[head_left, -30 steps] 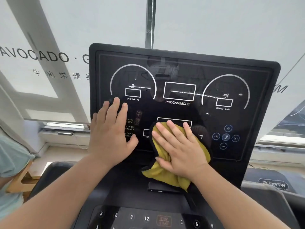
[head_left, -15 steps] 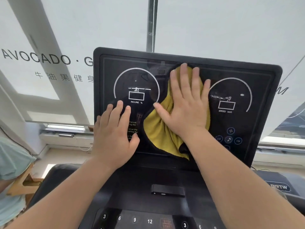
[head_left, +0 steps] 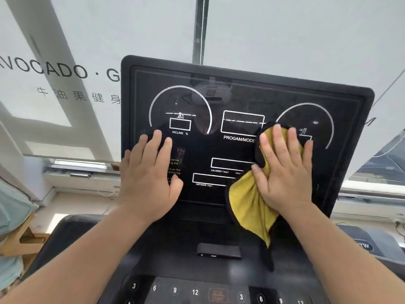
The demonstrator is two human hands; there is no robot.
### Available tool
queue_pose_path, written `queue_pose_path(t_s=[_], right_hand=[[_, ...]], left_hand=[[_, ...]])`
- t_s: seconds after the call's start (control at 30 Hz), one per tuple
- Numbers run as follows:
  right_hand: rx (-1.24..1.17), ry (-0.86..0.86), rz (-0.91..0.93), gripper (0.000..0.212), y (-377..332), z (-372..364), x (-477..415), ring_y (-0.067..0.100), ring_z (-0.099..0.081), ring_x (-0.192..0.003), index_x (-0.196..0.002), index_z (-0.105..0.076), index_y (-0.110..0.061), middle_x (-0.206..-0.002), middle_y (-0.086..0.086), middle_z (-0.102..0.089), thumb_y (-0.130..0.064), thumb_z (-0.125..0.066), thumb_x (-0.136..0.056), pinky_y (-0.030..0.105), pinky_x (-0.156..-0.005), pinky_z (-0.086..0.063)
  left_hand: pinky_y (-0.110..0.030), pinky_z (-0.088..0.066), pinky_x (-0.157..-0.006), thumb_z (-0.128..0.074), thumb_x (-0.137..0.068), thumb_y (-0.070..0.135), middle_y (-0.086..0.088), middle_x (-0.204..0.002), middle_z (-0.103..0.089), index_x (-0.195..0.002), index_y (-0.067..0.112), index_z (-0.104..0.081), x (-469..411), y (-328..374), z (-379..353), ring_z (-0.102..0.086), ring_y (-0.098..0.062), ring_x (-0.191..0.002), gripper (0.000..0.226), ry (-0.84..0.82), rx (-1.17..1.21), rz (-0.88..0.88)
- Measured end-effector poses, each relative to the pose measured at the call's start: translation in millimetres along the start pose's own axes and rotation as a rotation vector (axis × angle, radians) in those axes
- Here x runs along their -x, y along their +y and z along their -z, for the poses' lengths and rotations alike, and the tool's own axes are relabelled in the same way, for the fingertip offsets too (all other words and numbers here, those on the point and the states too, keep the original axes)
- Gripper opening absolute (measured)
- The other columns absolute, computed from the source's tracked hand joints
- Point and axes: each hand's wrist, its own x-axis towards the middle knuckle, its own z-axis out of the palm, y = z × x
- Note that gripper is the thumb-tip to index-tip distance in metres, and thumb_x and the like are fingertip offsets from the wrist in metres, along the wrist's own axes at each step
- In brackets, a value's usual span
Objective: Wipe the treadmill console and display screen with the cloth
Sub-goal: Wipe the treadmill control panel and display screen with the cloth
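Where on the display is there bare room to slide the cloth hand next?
Free: the band along the display screen's top rim; the centre strip between left hand and right hand. Crowded: lower left under the left hand, right-centre under the cloth.

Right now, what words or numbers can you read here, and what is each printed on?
"VOCADO · G": white blind, cut off by the display screen
"牛油果健身": same blind
"INCLINE %": screen, left dial
"PROGAM/MODE": screen, middle box
"CALORIES (kcal)": screen
"DISTANCE (km)": screen
"3 6 9 12": console keys
"STOP START": middle button, dim
"TW": neighbouring machine, rest cut off
Small print by the left hand: partly covered, too small
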Motion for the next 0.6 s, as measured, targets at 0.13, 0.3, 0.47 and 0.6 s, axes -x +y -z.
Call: queue_pose_path(t_s=[0.13,0.3,0.47,0.6], right_hand=[[-0.098,0.042,-0.368,0.081,-26,18,-63,0.037,0.003,-0.158,-0.165,-0.004,-0.021,-0.173,0.011,0.001,-0.064,-0.029,-0.101,0.061,-0.126,0.002],[-0.052,0.0,-0.131,0.084,-82,15,-66,0.035,0.003,-0.159,-0.165,-0.004,-0.022,-0.173,0.007,0.003,-0.069,-0.027,-0.1,0.06,-0.126,0.004],[0.034,-0.055,0.34,0.081,-69,-5,-12,0.028,-0.007,-0.16,-0.165,-0.019,-0.028,-0.173,0.0,-0.011,-0.07,-0.04,-0.098,0.058,-0.127,-0.002],[0.035,-0.008,0.081,0.087,-9,0,-2,0.03,-0.005,-0.159,-0.164,-0.019,-0.026,-0.172,0.003,-0.011,-0.071,-0.042,-0.094,0.059,-0.126,-0.002]], left_hand=[[-0.068,-0.039,-0.105,-0.058,-0.074,0.031,-0.015,-0.156,-0.04,-0.148,0.01,-0.044,2,1,1,-0.035,-0.042,-0.142,0.078,-0.025,0.017,0.023],[-0.067,-0.039,-0.105,-0.044,-0.079,0.038,-0.016,-0.155,-0.042,-0.147,0.008,-0.046,2,-2,2,-0.037,-0.045,-0.14,0.074,-0.012,0.027,0.014],[-0.067,-0.039,-0.105,-0.044,-0.08,0.036,-0.019,-0.151,-0.047,-0.141,0.005,-0.052,-2,9,-2,-0.041,-0.047,-0.138,0.069,0.049,0.085,0.063],[-0.069,-0.039,-0.102,-0.044,-0.079,0.037,-0.017,-0.152,-0.046,-0.142,0.007,-0.05,-1,3,-4,-0.04,-0.046,-0.139,0.07,0.036,0.073,0.038]])
